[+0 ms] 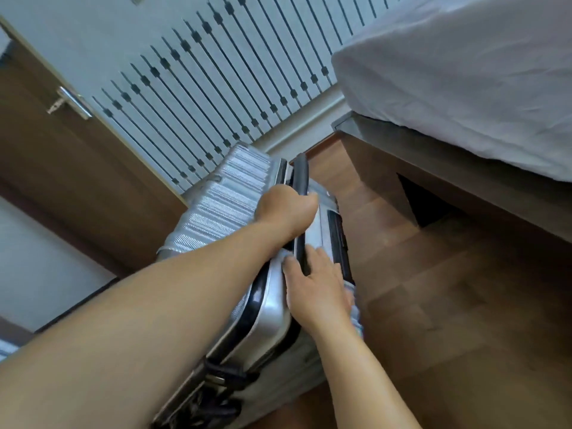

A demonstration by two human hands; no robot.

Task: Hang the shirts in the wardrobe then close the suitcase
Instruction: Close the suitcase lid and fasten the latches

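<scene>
A silver ribbed hard-shell suitcase (pixel 223 205) stands on its side on the wooden floor in the middle of the view, its two halves together. My left hand (pixel 286 210) is shut around the black top handle (pixel 301 174) of the suitcase. My right hand (pixel 315 289) lies flat on the suitcase's side edge, fingers spread beside a black strip, holding nothing. No shirts or wardrobe are in view.
A bed (pixel 464 72) with a grey sheet on a wooden frame fills the upper right. A brown door (pixel 62 144) with a metal handle (pixel 72 103) stands at the left. A striped wall panel (pixel 216 72) runs behind the suitcase. Wooden floor (pixel 448 305) stretches to the right.
</scene>
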